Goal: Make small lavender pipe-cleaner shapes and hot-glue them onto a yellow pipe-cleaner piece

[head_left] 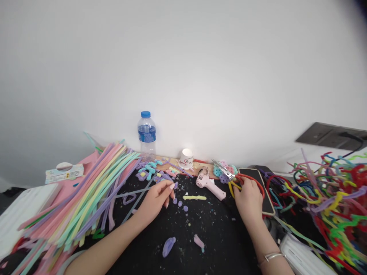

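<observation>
My left hand (pixel 160 198) is closed in a pinch above the black table, beside small purple pieces (pixel 180 203); a bit of purple shows at its fingertips. My right hand (pixel 248 193) grips the handles of the scissors (pixel 223 169), whose blades point up and left over a round piece of teal, pink and purple loops (pixel 220 176). Between my hands lie a pink glue gun (pixel 210 187) and a short yellow fuzzy stick (pixel 195 198). Nearer me are a purple oval piece (pixel 169 246) and a pink-purple piece (pixel 198 241).
Pastel fuzzy sticks (pixel 94 194) are heaped at left, bright tangled ones (pixel 338 206) at right. A bottle (pixel 146 133) and a paper cup (pixel 186 158) stand by the wall. A phone (pixel 266 191) lies beside my right hand.
</observation>
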Tool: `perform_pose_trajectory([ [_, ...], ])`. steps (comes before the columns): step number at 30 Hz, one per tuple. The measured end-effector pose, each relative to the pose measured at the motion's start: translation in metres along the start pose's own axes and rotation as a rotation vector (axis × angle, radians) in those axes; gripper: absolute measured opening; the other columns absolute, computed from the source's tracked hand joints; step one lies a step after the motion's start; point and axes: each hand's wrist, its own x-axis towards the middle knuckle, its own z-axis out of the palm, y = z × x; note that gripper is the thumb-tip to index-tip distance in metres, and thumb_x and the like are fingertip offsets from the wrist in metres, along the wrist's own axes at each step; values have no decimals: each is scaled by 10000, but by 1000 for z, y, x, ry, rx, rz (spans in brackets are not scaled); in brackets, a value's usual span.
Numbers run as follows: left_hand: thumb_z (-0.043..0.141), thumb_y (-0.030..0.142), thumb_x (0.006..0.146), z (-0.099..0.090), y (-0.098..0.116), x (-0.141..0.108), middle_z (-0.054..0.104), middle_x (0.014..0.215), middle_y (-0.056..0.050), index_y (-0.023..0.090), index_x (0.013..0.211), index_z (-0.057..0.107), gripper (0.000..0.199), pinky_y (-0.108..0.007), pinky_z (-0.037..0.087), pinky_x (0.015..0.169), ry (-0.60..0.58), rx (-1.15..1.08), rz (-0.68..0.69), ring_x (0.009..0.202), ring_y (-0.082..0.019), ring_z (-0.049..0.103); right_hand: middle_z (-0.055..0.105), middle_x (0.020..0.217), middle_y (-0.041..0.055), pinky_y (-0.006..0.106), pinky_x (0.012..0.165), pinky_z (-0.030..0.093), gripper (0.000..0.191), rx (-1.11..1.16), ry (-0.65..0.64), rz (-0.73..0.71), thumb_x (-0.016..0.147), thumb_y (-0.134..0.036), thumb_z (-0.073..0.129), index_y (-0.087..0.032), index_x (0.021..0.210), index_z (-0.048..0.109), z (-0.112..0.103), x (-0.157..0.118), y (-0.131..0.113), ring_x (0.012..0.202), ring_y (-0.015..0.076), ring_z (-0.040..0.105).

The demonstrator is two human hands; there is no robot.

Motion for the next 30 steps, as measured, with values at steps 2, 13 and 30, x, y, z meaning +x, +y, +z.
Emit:
perform_pose_trajectory([
  [2,452,384,858,0,-1,0,543,649,32,180,782,534,233,-223,343,504,-7,-4,4,436,-81,419,600,918,142,332,683,409,285,0,-12,3,771,-172,514,-87,1040,551,2,0,3,858,273,560],
  [13,487,379,839,2,-1,-4,549,639,22,176,737,566,240,-216,361,500,-54,43,36,461,-94,436,552,1107,140,461,887,389,297,356,164,-168,801,-194,465,-148,1080,557,-8,-5,-18,1059,294,467],
  [30,509,335,827,6,1,-8,569,608,5,178,709,639,235,-220,367,484,-251,151,80,467,-111,458,569,1052,68,315,823,494,201,843,-196,-717,871,-169,492,-231,1028,599,-26,-55,-86,985,180,542],
])
